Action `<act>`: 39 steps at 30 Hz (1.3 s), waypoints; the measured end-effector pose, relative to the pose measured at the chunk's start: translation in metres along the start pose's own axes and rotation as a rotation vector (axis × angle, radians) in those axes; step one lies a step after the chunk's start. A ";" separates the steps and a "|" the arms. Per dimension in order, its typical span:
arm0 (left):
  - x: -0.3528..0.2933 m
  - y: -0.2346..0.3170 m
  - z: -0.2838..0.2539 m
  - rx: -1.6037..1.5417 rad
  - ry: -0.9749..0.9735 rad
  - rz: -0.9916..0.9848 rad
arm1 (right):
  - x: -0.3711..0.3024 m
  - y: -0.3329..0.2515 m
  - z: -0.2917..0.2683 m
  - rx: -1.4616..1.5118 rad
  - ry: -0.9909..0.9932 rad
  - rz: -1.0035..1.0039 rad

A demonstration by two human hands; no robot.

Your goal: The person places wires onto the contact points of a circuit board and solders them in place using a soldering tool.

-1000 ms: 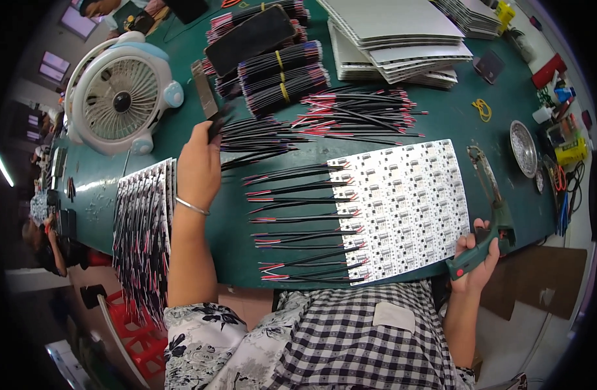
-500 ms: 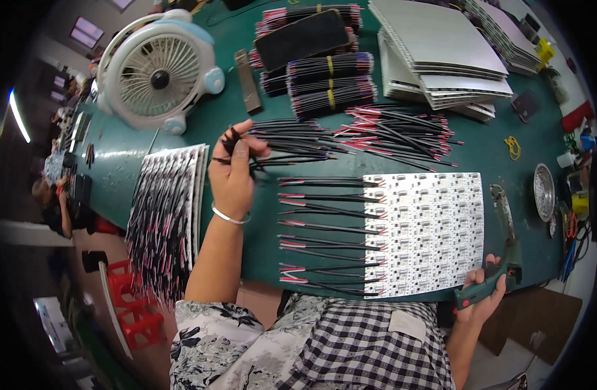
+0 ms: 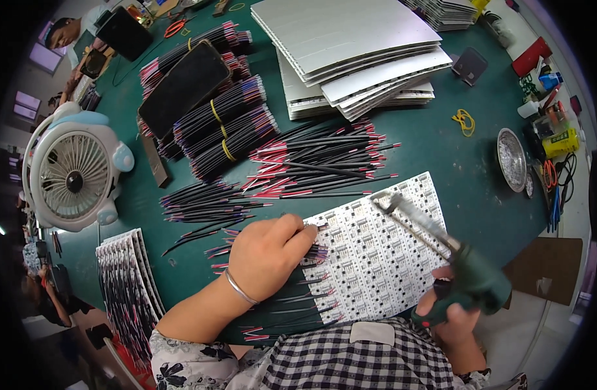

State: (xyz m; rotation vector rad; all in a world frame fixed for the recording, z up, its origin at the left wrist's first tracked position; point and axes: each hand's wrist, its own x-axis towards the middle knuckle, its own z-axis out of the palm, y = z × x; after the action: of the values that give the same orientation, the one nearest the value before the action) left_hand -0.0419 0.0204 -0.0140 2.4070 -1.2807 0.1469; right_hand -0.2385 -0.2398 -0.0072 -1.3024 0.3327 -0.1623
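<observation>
A white circuit board panel lies tilted on the green table, dotted with rows of small parts. Several black wires with red and white ends reach in from its left edge. My left hand is pinched at the board's upper left edge, a dark wire end showing at its fingertips; the palm covers most of the wire. My right hand grips the handle of a green soldering gun, its long tip blurred above the board's right part.
Loose wires lie beyond the board, near banded wire bundles and a black phone. White panels are stacked behind. A fan and wired boards stand left; a metal bowl sits right.
My left hand has gone from the loose wires to the board's upper left edge. My right hand has lifted the soldering gun over the board. The whole view has turned.
</observation>
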 end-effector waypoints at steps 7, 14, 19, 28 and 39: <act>-0.001 -0.007 0.005 0.082 -0.029 -0.059 | 0.003 0.002 -0.002 -0.555 -0.238 0.274; -0.003 -0.008 0.002 0.029 -0.059 -0.098 | 0.021 0.007 0.017 -1.010 -0.343 -0.161; -0.002 -0.009 0.003 0.054 -0.036 -0.082 | 0.015 0.019 0.018 -0.845 -0.239 0.045; -0.002 -0.005 0.004 0.069 -0.051 -0.093 | 0.014 0.024 0.020 -0.838 -0.229 0.068; 0.000 -0.007 0.005 0.096 -0.043 -0.080 | 0.015 0.017 0.019 -0.826 -0.272 0.052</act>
State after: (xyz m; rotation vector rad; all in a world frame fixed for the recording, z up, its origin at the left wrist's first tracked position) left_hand -0.0368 0.0220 -0.0202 2.5512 -1.2197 0.1371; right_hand -0.2193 -0.2226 -0.0215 -2.1013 0.1993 0.2249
